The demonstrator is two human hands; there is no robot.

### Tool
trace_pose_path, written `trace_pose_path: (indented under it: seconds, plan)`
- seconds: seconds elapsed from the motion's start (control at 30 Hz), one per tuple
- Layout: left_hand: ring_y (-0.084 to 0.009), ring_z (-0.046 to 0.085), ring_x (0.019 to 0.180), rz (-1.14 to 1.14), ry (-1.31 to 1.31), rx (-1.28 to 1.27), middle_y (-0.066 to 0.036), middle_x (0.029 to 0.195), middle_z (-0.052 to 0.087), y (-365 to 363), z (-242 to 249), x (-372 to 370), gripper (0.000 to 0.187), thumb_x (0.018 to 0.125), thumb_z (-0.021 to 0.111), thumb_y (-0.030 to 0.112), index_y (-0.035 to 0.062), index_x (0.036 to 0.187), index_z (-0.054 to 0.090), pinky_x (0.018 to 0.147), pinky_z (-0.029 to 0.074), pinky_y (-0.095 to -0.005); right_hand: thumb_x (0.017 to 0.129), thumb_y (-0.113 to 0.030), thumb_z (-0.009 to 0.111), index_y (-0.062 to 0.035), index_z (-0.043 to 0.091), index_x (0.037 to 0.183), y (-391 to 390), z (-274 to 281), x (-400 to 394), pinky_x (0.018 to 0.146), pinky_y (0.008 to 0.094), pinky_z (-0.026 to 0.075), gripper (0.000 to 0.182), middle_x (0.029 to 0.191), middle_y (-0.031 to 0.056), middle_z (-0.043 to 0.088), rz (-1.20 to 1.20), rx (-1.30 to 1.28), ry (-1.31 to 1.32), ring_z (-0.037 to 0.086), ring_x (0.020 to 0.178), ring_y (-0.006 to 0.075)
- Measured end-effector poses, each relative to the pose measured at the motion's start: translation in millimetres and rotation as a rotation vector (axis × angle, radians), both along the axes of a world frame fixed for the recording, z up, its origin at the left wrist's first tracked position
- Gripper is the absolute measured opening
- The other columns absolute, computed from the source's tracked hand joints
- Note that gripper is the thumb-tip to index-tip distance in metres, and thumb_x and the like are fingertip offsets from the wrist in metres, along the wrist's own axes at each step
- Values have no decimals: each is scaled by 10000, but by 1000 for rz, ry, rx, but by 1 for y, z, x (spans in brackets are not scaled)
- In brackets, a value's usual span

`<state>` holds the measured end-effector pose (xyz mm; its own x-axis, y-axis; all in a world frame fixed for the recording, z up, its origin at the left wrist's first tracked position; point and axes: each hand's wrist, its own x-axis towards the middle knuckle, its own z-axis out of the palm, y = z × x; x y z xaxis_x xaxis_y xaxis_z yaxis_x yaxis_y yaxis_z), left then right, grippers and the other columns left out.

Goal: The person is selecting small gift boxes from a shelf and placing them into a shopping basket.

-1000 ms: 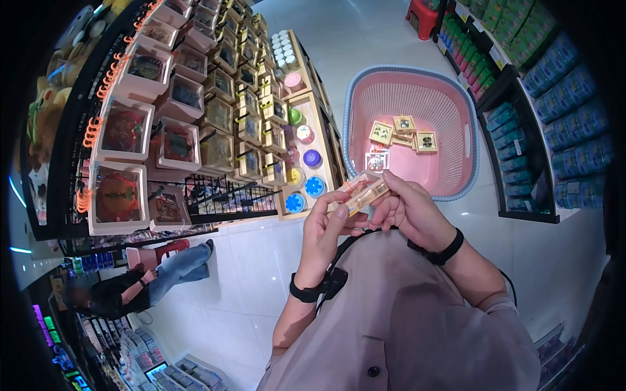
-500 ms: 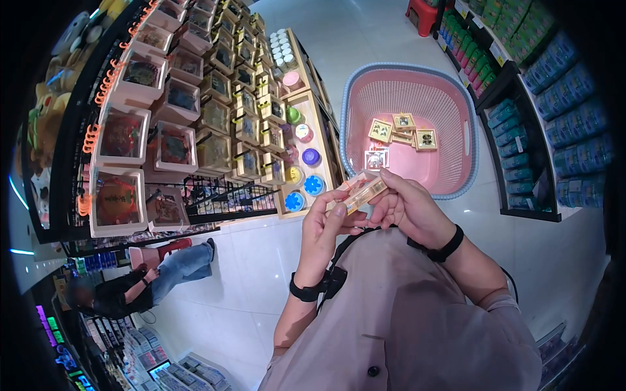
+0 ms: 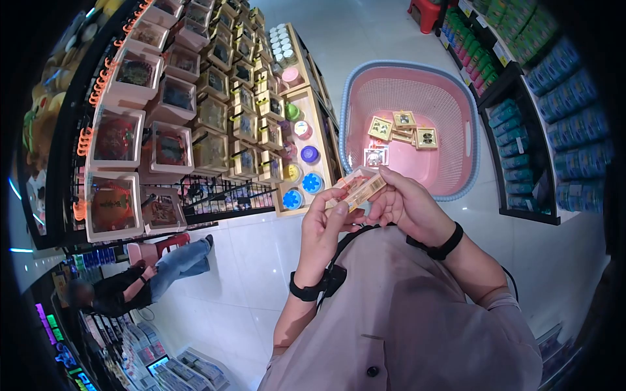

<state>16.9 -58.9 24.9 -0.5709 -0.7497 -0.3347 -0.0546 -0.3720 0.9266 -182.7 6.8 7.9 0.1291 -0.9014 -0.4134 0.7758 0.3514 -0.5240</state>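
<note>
Between both hands I hold a small box [image 3: 360, 189] with a clear window and a barcode on its side. My left hand [image 3: 324, 226] grips its near left end between thumb and fingers. My right hand [image 3: 413, 205] pinches the other end, thumb at the top corner. The box tilts just in front of the near rim of a pink basket [image 3: 422, 176] with a blue-grey edge. Inside that basket lie several small framed boxes [image 3: 426, 137], and a paler box [image 3: 375, 157] sits closer to me. What is inside the held box is too small to make out.
On the left, a rack holds rows of windowed boxes [image 3: 116, 139]. Beside it a wooden tray [image 3: 301, 98] carries jars with coloured lids [image 3: 310, 154]. Shelves of bottles [image 3: 515, 146] stand at right, a red stool [image 3: 427, 16] at the back. Another person [image 3: 124, 290] is at lower left.
The held box has turned slightly, so its window and barcode side show a little more. Both hands keep their grip. The view has shifted slightly.
</note>
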Motion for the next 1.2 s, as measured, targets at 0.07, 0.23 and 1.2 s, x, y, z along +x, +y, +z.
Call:
trace_pose_path:
  seconds: [0.07,0.23,1.2]
  plan:
    - [-198,740,923,9,-9,-5,-172,1057,728,-2,0,0,327,1069,519,209,6,1322,479,765,589,-284,1069,-456,454,-25,611,1106,-3,-1,0,611,242,522,461,874,56,685,8,-5,-5,683,716,116]
    - [-205,741,921,12,-18,1,-181,1050,731,-6,-1,4,327,1067,521,209,8,1321,481,768,589,-290,1069,-449,460,-21,618,1105,-10,0,2,599,233,523,458,883,55,683,18,-1,-8,684,716,114]
    - [-201,502,1237,83,-144,-638,-128,1419,471,-27,-29,31,509,1090,426,116,52,1572,276,1036,451,-330,1092,-291,445,-14,595,1193,-16,-12,46,787,244,499,331,961,60,706,57,-122,610,632,868,90]
